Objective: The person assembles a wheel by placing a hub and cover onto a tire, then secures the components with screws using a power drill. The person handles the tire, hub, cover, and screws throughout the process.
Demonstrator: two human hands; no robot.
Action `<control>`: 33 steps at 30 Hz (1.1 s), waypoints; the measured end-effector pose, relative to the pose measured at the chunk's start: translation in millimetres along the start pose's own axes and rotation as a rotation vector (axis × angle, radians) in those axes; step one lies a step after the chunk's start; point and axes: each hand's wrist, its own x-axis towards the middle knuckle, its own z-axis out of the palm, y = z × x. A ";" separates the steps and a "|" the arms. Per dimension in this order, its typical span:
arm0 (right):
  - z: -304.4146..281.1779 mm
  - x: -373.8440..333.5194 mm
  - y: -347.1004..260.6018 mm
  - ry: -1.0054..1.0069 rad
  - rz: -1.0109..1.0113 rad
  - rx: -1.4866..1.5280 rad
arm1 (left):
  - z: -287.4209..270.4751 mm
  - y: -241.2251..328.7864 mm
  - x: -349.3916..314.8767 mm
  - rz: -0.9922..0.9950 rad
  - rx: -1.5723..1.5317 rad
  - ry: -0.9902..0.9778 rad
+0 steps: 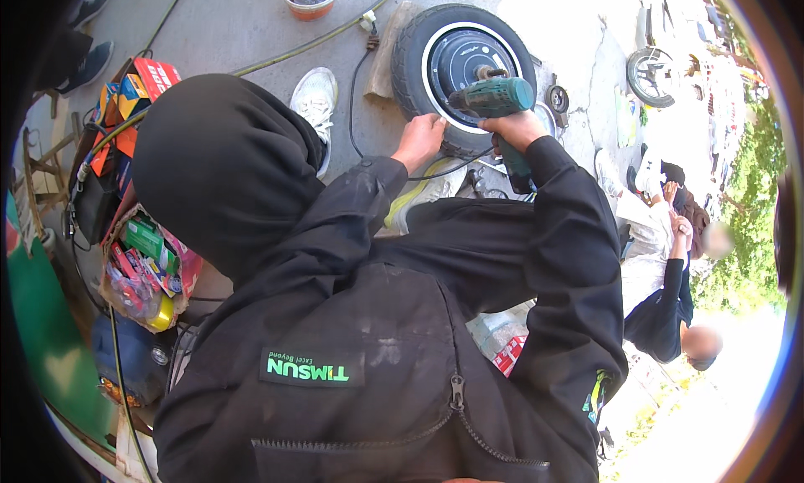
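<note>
A wheel with a black tyre (409, 60) and a dark hub (461, 56) ringed in white stands before me, an axle sticking out of its middle. My right hand (517, 130) is wrapped round the grip of a green and black cordless drill (496, 98). The drill's nose points left, over the lower part of the hub. At the wheel's lower left edge is my left hand (421, 140), its thumb and fingers pinched together. Whatever lies between those fingertips is too small to tell.
Against the wheel's left side leans a wooden block (389, 52). A cable (356, 89) and a yellowish hose (310, 46) cross the floor near an orange bowl (311, 12). Boxes (155, 77) and a filled bag (151, 261) stand left. Another wheel (651, 77) and seated people are right.
</note>
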 end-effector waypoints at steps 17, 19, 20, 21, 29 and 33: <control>-1.2 7.7 7.6 -0.022 -0.184 -0.160 | -119.7 107.2 -42.8 0.258 0.922 -0.658; -2.2 6.6 -1.2 -0.023 -0.216 -0.276 | -109.7 84.4 -52.5 0.289 1.154 -0.794; -8.7 -0.6 -7.5 -0.014 -0.233 -0.351 | -95.9 54.2 -50.1 0.310 1.259 -0.891; -11.7 1.6 -10.6 0.000 -0.253 -0.455 | -83.0 28.8 -57.1 0.157 1.302 -0.946; -41.0 41.8 -33.8 0.001 -0.605 -0.807 | -81.7 -102.2 -79.6 -0.228 1.481 -1.411; -87.1 27.3 -1.9 -0.097 -0.494 -0.602 | -58.1 -93.7 -61.3 -0.354 1.486 -1.574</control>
